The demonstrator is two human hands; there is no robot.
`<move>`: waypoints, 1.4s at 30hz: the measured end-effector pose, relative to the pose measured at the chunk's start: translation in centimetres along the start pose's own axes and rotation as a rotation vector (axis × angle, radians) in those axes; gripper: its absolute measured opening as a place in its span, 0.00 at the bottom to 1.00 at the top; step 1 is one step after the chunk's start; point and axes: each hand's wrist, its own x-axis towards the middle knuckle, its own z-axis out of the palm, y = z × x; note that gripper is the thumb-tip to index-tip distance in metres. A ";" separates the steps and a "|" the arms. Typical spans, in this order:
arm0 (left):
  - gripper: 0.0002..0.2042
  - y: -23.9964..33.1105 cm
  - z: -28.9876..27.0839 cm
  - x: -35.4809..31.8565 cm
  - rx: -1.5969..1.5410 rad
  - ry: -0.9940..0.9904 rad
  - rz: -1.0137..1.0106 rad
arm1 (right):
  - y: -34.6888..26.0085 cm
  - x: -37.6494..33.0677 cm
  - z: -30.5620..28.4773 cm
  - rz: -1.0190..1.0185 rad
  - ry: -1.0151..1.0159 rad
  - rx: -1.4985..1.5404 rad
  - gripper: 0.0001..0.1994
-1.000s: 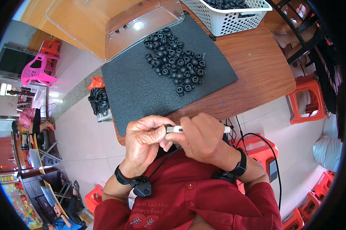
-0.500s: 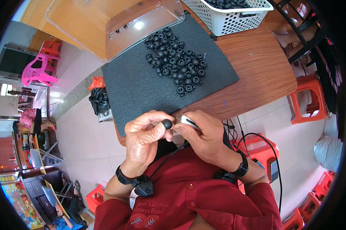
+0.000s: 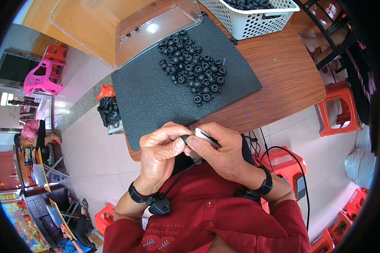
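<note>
A single fisheye view looks steeply down from the person's head, with the picture's left matching the person's own left. The hands, left and right, sit close below the lens near centre. The bench lies farther off above them, its straight edges bowing toward the dark rim.

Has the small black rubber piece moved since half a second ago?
Yes. The small black rubber piece sits closer to the white part, both at the dark foam mat's near edge.
</note>
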 end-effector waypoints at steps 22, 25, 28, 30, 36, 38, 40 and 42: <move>0.10 9.7 2.6 18.5 0.289 -0.135 -0.211 | 0.2 0.2 -1.8 0.028 0.009 0.025 0.10; 0.11 12.6 4.7 24.3 0.282 -0.229 -0.066 | -0.2 0.2 -1.9 -0.009 -0.010 0.010 0.09; 0.12 16.1 7.9 26.6 0.341 -0.086 0.085 | 0.1 0.2 -1.9 -0.017 0.000 0.003 0.09; 0.13 16.4 7.8 26.1 0.427 -0.030 0.140 | 0.3 0.2 -1.9 0.005 0.003 0.003 0.09; 0.12 14.2 1.0 19.9 0.818 -0.003 0.038 | 0.4 0.3 -1.8 -0.015 -0.006 -0.036 0.08; 0.10 12.3 -2.0 17.9 0.837 0.019 -0.018 | 0.4 0.4 -1.8 -0.027 -0.001 -0.062 0.09; 0.10 10.4 -4.8 16.1 0.888 0.031 0.013 | 0.3 0.4 -1.6 -0.039 -0.008 -0.069 0.09; 0.11 8.3 -6.8 15.4 0.978 0.010 0.134 | 0.2 0.4 -1.3 -0.048 0.002 -0.061 0.08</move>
